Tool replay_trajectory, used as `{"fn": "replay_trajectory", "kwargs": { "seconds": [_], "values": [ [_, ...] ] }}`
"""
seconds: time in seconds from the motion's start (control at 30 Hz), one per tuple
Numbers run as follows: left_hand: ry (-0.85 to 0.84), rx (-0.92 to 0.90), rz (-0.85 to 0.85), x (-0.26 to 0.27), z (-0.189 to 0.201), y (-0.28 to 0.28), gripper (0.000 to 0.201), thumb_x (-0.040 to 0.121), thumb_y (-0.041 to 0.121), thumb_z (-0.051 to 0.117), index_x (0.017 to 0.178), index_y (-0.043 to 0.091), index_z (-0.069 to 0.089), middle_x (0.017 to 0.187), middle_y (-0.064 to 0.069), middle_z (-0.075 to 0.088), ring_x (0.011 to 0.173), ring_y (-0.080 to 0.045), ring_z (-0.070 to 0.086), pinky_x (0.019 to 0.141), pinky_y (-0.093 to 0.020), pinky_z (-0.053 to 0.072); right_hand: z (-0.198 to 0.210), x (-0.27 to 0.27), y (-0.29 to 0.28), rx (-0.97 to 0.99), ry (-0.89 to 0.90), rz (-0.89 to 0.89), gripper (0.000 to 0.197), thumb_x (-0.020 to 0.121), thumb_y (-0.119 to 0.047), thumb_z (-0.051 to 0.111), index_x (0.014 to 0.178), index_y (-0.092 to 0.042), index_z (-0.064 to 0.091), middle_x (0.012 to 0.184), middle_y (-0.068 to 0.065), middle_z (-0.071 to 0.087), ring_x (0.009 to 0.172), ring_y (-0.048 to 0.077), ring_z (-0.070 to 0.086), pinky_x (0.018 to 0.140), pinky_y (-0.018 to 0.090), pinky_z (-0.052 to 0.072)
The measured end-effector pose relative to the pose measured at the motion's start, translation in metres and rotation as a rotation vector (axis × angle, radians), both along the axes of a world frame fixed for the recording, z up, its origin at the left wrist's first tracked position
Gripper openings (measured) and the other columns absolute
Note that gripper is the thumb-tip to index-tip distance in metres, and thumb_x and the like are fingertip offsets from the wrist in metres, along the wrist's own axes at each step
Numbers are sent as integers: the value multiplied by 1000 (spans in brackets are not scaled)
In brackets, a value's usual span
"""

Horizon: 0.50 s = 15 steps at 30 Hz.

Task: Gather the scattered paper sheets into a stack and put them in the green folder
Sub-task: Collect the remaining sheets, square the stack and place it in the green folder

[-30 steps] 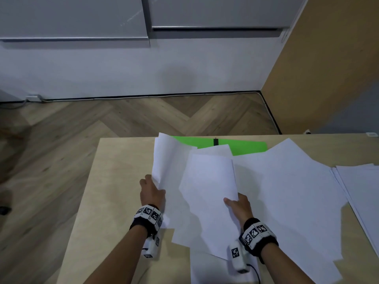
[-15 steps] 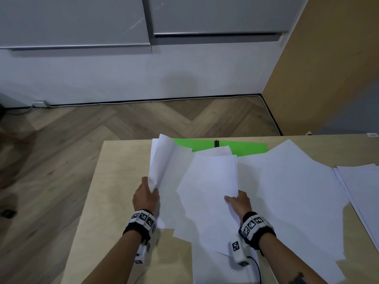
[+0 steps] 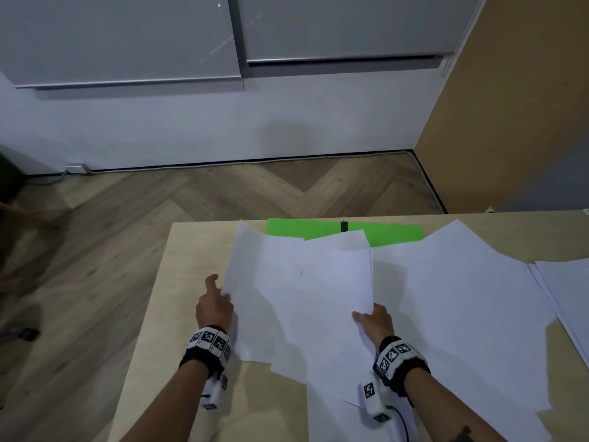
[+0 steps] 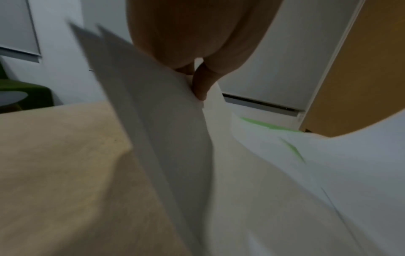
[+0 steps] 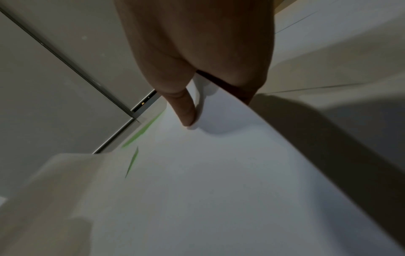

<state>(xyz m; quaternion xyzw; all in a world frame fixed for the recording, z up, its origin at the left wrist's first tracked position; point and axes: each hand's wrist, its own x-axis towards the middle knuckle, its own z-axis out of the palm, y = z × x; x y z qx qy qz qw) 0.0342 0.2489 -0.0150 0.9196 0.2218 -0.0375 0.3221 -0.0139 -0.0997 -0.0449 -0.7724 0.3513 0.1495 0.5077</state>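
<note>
Hands sit nearest me, both at the near part of the table (image 3: pixel 191 250). My left hand (image 3: pixel 213 309) pinches the left edge of the white paper sheets (image 3: pixel 287 282); the left wrist view shows the thumb (image 4: pixel 201 84) pressed against that lifted edge, with a finger behind it. In the head view one finger of this hand points away from me beside the paper. My right hand (image 3: pixel 374 322) grasps the near right corner of the top sheet (image 3: pixel 338 288); in the right wrist view the thumb (image 5: pixel 186 110) lies on the upper face of the sheet and the other fingers are hidden beneath it, so I hold it between them.

Between the two hands the sheets overlap at different angles, not squared up, and their left edge is raised off the table. To the right, more sheets (image 3: pixel 462 314) lie spread flat, and a separate pile (image 3: pixel 567 288) lies at the right edge of the picture.

Farther off, the green folder (image 3: pixel 392 232) lies flat near the far edge of the table, its near part covered by the sheets; a small dark mark shows on its far edge. Beyond the table I see wooden floor (image 3: pixel 223 193), a white wall and grey cabinet fronts (image 3: pixel 127 36).
</note>
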Motion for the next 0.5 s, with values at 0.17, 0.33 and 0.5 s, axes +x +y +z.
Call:
{"fn": "replay_trajectory", "kwargs": {
  "seconds": [0.17, 0.33, 0.5],
  "values": [
    [-298, -52, 33, 12, 34, 5, 13, 88, 2, 50, 93, 10, 58, 81, -18, 64, 73, -36, 57, 61, -37, 40, -1, -1, 4, 37, -1, -6, 37, 89, -11, 68, 125, -5, 62, 114, 8, 64, 105, 27, 60, 95, 32, 46],
    [-518, -473, 144, 43, 58, 10, 4, 88, 15, 54, 90, 15, 57, 88, -9, 63, 76, -21, 54, 70, -33, 46, -5, 1, 7, 101, -14, -5, 25, 87, -5, 69, 110, -12, 62, 106, 6, 66, 100, 27, 62, 91, 32, 48],
    [-300, -642, -14, 46, 52, -10, 11, 87, 6, 58, 83, 16, 60, 84, -12, 66, 71, -23, 59, 67, -38, 50, -8, -2, 11, 202, 16, -37, 35, 78, -3, 69, 113, -3, 66, 106, 12, 70, 101, 32, 66, 97, 41, 51]
  ]
}}
